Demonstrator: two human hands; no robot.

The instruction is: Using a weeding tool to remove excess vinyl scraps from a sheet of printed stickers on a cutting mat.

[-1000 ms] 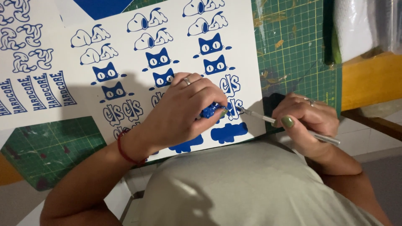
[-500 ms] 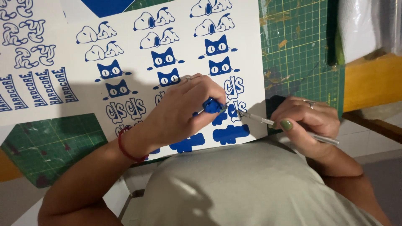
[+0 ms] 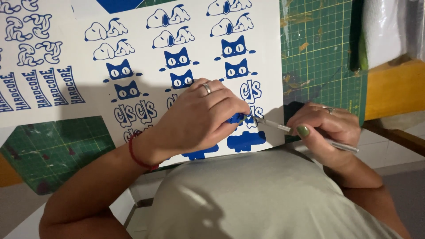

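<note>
Shifted a little to the right and lower on the sheet since the earlier frames, left hand [image 3: 201, 117] now curled with fingertips pinched together on a small scrap of blue vinyl [image 3: 236, 117], lifted just off the white backing near the sheet's lower right corner. Pinched so, probably, to keep the scrap taut and clear of the neighbouring letter shapes while the tool tip works beside it. Held in the right hand [image 3: 325, 128], fingers closed round the shaft like a pen, a slim silver weeding tool [image 3: 305, 134], point aimed leftward at the scrap, touching or just short of it; cannot tell which. Lying flat on a green cutting mat [image 3: 321, 48], the white sticker sheet [image 3: 265, 44], printed with blue cat faces, outlined dog figures and bubble letters. Just below the hands, two solid blue cloud-like patches [image 3: 245, 141], close to the sheet's bottom edge, with the grey shirt crowding that edge and leaving scant room downward. More open room to the right on bare mat, bounded by a yellow wooden ledge [image 3: 394, 86]. Around the left wrist, a red cord bracelet [image 3: 135, 155].
</note>
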